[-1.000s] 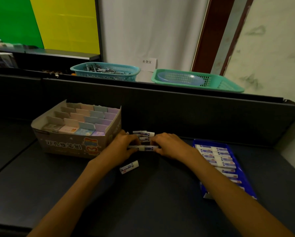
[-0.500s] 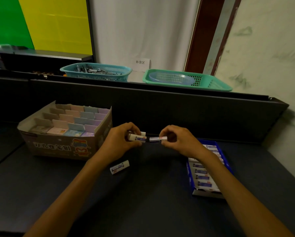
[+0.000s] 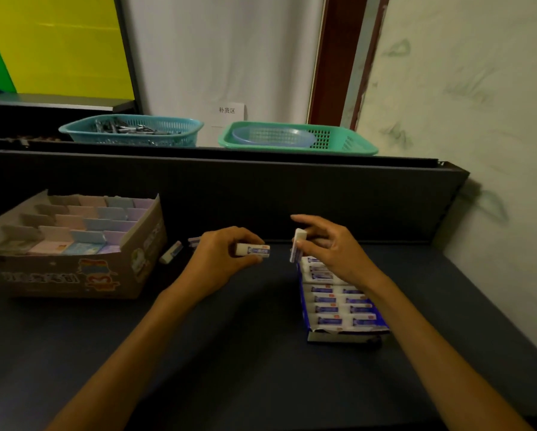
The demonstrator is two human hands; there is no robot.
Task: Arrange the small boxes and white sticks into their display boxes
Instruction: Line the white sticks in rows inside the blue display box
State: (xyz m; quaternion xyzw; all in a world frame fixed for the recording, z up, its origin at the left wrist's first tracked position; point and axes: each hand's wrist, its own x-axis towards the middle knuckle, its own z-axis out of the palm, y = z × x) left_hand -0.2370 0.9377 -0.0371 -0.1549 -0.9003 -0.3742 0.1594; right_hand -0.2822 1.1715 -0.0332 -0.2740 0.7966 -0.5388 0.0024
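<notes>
White with a blue label, one stick (image 3: 298, 247) stands nearly on end in the right hand (image 3: 329, 250), pinched at the far end of the blue display box (image 3: 338, 309), where two columns of like sticks lie flat; the left hand (image 3: 220, 259) pinches a second stick (image 3: 254, 251) level above the dark counter (image 3: 229, 353). To seat it well, I judge the right grip should tip the stick flat, label up, square to the rows, and press it into the open gap — not across its neighbours. Loose sticks (image 3: 171, 252) wait beside the cardboard box (image 3: 74, 275) of pastel small boxes (image 3: 83, 236).
</notes>
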